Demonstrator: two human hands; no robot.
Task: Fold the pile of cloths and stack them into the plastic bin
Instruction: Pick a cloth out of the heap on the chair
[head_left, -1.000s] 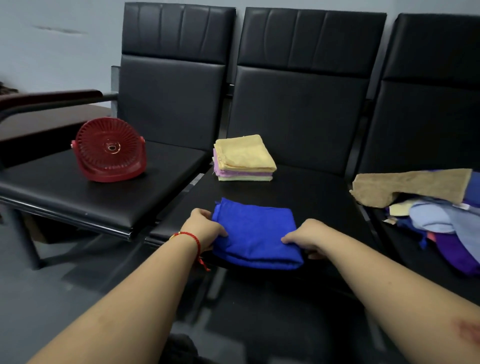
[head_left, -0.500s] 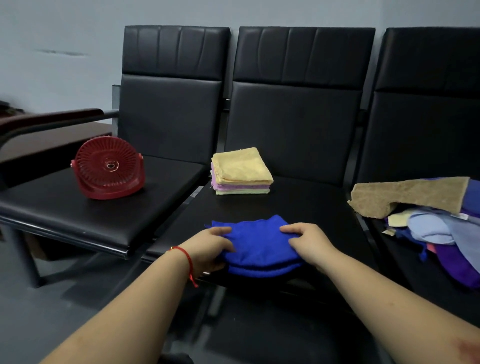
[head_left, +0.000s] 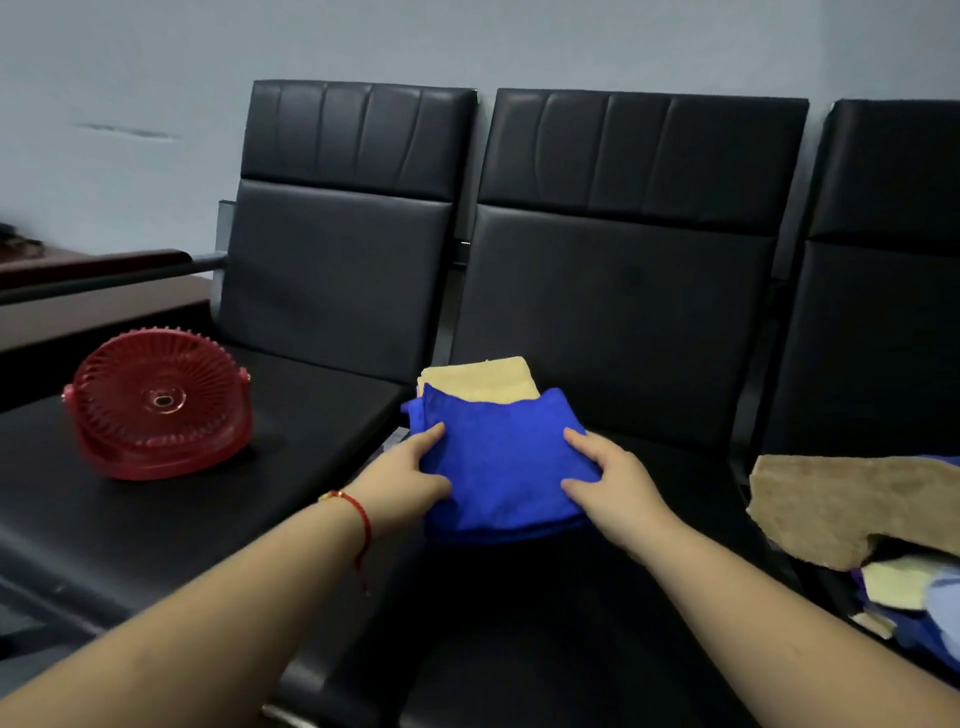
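A red fan (head_left: 158, 402) is seen on the left seat (head_left: 130, 499), tilted, well apart from the work. On the middle seat (head_left: 519, 623) a folded blue cloth (head_left: 501, 462) is held between both hands, its far edge overlapping the folded yellow cloth (head_left: 480, 378) that tops the stack at the seat's far left. The left hand (head_left: 402, 478) is clamped on the blue cloth's left edge: thumb is laid on top, the other fingers are tucked out of sight underneath. A red string bracelet (head_left: 358, 519) is worn on that wrist. The right hand (head_left: 605, 483) is clamped on the right edge the same way, thumb up top, fingers curled under. Both forearms are stretched forward from the near edge, roughly parallel, wrists low.

Step in hand is judged to be setting the blue cloth onto the stack. To do it well, the fold should be kept pinched flat on both sides so the layers are not let slip, the cloth should be squared over the yellow one, edges matched, then lowered level and released together. A lopsided drop could be expected to skew the stack.

At far right an unfolded pile (head_left: 893, 587) is left on the right seat (head_left: 883, 364), a tan cloth (head_left: 852, 506) draped on top. No plastic bin is seen in view.
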